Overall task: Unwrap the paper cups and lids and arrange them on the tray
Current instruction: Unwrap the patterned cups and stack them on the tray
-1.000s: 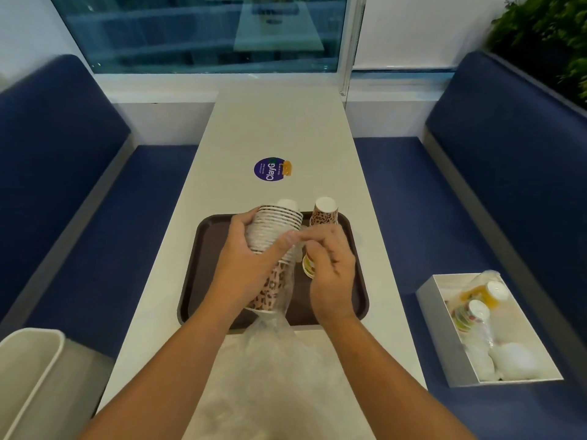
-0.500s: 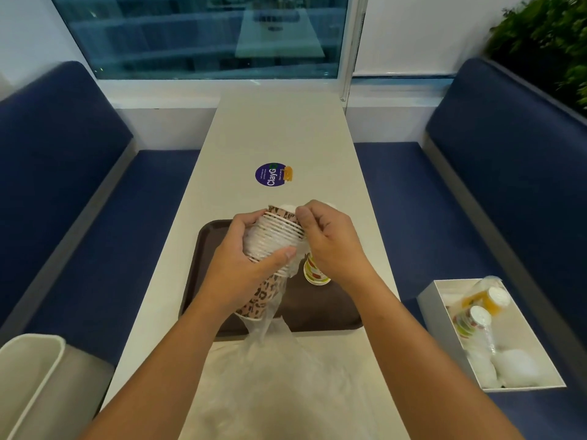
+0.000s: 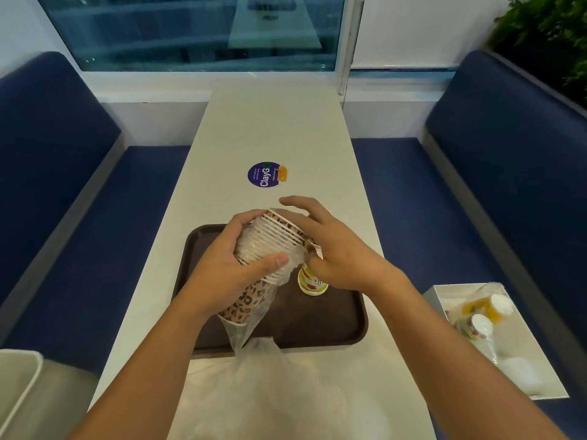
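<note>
Right hand [image 3: 340, 252] has dropped its rim pinch; fingers now spread, lying over the top cup. Tray [image 3: 333, 322] below. Plastic sleeve [image 3: 247, 325] hangs half off the cup stack [image 3: 276, 239], which is tilted above the tray with left hand [image 3: 222, 271] clamped round it. Suggest: catch one rim, twist free, set it beside loose cup [image 3: 313, 282].

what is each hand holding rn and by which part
Left hand grips the cup stack around its rim end, over the wrap. Right hand touches the stack's top; a hold cannot be told.
</note>
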